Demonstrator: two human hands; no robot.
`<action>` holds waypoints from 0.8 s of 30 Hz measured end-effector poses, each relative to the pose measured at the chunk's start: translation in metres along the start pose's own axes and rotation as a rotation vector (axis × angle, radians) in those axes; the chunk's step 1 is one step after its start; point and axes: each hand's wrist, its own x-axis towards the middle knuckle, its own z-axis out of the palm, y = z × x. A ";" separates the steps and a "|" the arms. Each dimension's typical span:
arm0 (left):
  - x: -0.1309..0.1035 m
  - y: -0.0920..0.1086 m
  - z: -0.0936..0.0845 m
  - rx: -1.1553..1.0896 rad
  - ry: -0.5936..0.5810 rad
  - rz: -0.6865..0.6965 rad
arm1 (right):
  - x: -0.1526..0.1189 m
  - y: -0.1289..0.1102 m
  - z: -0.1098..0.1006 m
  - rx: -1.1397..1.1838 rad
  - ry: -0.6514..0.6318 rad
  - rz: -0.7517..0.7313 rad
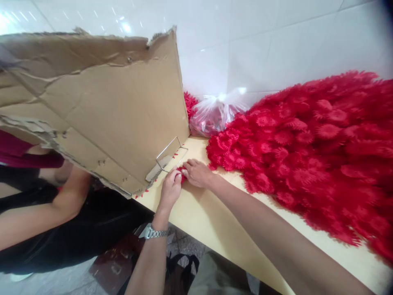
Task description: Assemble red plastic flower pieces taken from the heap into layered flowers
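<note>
Both hands meet over the table, close to a bent metal wire frame (172, 152). Between them is a small red flower piece (182, 177). My left hand (172, 185), with a watch on its wrist, has its fingers pressed on the piece's left side. My right hand (197, 173) has bent fingers on the piece from the right, and its fingertips partly cover it. To the right, a large heap of red artificial flowers (294, 143) spreads along the table. Tiny red bits (175, 155) lie near the wire frame.
A torn cardboard sheet (123, 110) stands upright on the left of the pale table (211, 209). Behind stands a tied clear plastic bag (211, 116) with red contents against the tiled wall. Beyond the cardboard, another person's arm (69, 196) shows at left.
</note>
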 end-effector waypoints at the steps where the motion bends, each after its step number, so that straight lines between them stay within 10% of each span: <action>1: -0.002 -0.001 0.000 -0.010 -0.003 -0.006 | -0.003 -0.002 0.006 -0.008 -0.022 -0.007; 14: -0.073 0.039 0.016 -0.214 -0.155 0.084 | -0.127 0.002 -0.029 0.036 -0.036 0.013; 21: -0.072 0.061 0.008 -0.402 0.294 -0.025 | -0.137 0.010 -0.075 0.177 -0.007 0.107; 24: -0.095 0.089 0.019 -0.753 -0.009 -0.172 | -0.155 0.007 -0.104 0.246 -0.001 0.170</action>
